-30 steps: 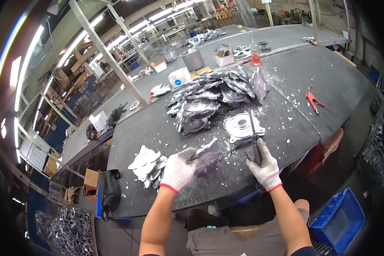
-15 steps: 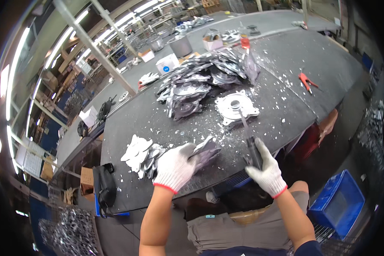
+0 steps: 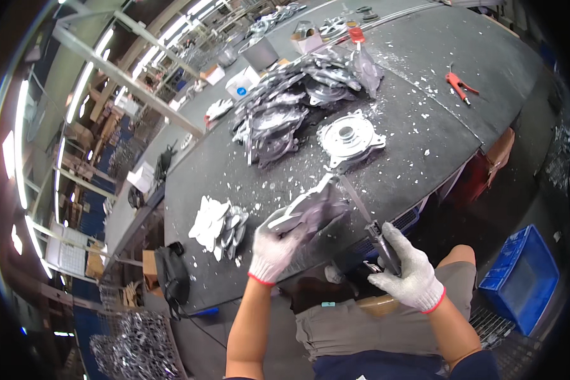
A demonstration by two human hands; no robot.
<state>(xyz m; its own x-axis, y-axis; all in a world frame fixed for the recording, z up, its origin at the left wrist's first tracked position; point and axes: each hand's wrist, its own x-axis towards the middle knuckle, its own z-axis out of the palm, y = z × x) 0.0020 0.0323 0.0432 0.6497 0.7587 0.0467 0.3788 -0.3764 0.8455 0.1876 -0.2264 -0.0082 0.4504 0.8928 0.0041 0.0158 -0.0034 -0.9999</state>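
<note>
Tool (image 3: 379,237) in gloved right hand (image 3: 413,273)

No wording or number can be read. A round blue label (image 3: 241,91) is seen on a white box (image 3: 244,77), and a small teal tag (image 3: 328,304) on the grey shorts (image 3: 354,332); any print there is too small to be made out.

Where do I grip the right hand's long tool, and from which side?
Probably best by its dark handle, coming from the near right, as the right hand does: the handle looks thicker and lies nearer, while the narrow blade points away, toward the metal part in the left hand.
</note>
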